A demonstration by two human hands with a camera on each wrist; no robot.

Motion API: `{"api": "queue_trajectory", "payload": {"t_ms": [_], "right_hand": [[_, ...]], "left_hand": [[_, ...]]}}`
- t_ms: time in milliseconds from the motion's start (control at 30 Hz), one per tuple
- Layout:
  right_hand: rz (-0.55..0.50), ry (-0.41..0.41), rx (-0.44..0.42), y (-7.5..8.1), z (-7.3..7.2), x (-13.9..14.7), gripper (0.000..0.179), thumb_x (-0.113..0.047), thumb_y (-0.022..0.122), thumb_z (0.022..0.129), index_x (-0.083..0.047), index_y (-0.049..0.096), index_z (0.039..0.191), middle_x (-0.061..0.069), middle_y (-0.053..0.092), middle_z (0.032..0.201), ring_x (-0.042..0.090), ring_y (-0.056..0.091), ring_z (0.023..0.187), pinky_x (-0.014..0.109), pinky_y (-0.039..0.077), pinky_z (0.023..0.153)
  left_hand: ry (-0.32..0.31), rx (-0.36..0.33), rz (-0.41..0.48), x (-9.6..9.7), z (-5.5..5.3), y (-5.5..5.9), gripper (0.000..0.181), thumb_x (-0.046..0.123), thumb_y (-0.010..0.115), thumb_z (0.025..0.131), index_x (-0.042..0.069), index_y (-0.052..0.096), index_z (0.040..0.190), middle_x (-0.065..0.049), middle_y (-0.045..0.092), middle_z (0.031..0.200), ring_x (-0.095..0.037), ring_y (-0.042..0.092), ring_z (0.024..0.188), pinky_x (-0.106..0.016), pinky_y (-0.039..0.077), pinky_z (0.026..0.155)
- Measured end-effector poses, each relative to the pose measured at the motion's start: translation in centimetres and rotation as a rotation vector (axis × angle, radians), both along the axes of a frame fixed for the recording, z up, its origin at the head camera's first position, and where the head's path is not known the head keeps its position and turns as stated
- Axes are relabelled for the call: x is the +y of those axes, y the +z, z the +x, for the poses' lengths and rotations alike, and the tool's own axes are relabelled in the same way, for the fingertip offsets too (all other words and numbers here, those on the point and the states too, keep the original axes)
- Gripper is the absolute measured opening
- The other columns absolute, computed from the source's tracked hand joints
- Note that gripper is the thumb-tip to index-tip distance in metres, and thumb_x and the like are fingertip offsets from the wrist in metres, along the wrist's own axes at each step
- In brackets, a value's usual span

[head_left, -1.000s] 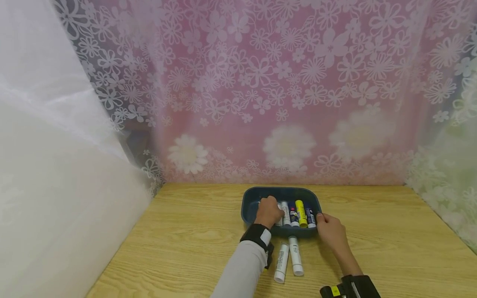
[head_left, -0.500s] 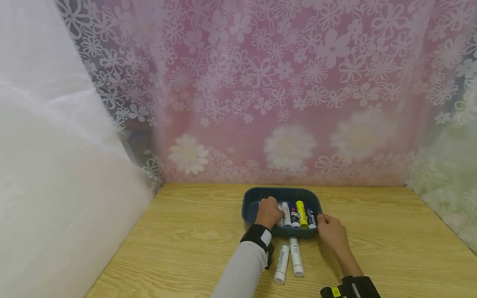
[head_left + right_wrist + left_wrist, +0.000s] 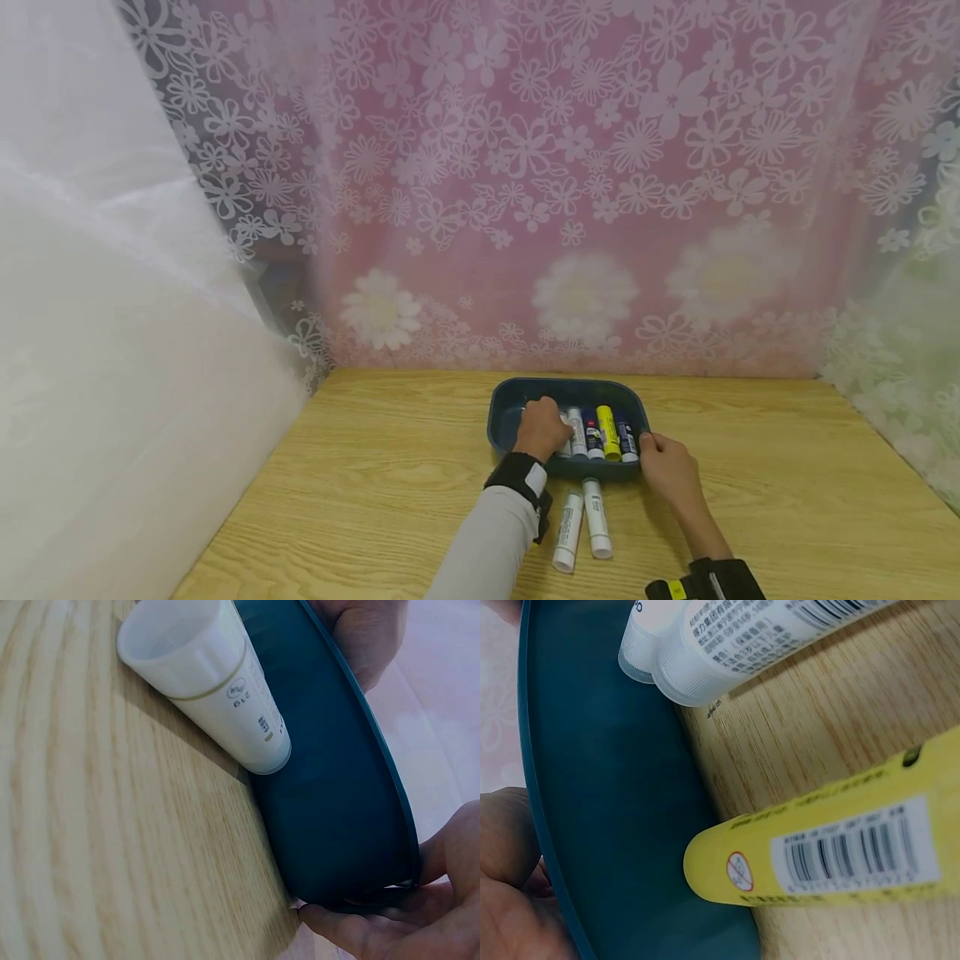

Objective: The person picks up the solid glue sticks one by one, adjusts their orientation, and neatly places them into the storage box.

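A dark teal plastic tray (image 3: 510,464) stands on the wooden table with several glue sticks lying side by side in it. My left hand (image 3: 542,429) reaches down into it, fingers curled and thumb against a white glue stick (image 3: 563,447) at the left end of the row; its fingertips are hidden. To the right of that lie another white glue stick (image 3: 577,432), a dark one (image 3: 593,437), a yellow one (image 3: 608,433) and a second dark one (image 3: 627,440). With thumb and fingers my right hand (image 3: 670,468) grips the tray's right front corner, seen closely in the right wrist view.
Two white glue sticks, one (image 3: 568,532) left of the other (image 3: 597,518), lie on the table before the tray. A yellow glue stick (image 3: 825,847) beside them shows in the left wrist view. A flowered pink curtain (image 3: 480,208) hangs behind; white sheeting (image 3: 112,333) stands left.
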State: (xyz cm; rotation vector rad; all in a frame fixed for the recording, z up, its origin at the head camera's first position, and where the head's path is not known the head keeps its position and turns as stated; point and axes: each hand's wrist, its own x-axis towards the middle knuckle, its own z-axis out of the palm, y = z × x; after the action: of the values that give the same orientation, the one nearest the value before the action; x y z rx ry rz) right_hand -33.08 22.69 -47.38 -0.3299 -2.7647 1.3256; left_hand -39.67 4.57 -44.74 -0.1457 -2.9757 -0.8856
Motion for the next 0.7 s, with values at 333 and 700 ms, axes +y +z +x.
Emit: {"api": "queue_trajectory", "payload": {"t_ms": [333,700], "right_hand": [[0.001,-0.006,0.001,0.00,0.12,0.11,0.056,-0.028,0.029,0.109,0.011,0.044,0.146,0.034,0.044,0.147,0.055,0.037,0.139,0.064,0.035,0.111],[-0.008,-0.006,0.007,0.02,0.11,-0.05,0.056,-0.029,0.029,0.109,0.011,0.045,0.145,0.034,0.044,0.147,0.055,0.037,0.139,0.064,0.035,0.111]], "left_hand": [[-0.010,-0.009,-0.001,0.05,-0.06,-0.08,0.020,0.015,0.080,0.085,-0.002,0.073,0.091,-0.013,0.069,0.081,-0.026,0.067,0.074,-0.034,0.053,0.060],[0.005,-0.033,-0.009,-0.11,-0.06,-0.05,0.027,0.017,0.081,0.084,-0.003,0.072,0.100,-0.015,0.070,0.090,-0.029,0.068,0.083,-0.038,0.056,0.069]]}}
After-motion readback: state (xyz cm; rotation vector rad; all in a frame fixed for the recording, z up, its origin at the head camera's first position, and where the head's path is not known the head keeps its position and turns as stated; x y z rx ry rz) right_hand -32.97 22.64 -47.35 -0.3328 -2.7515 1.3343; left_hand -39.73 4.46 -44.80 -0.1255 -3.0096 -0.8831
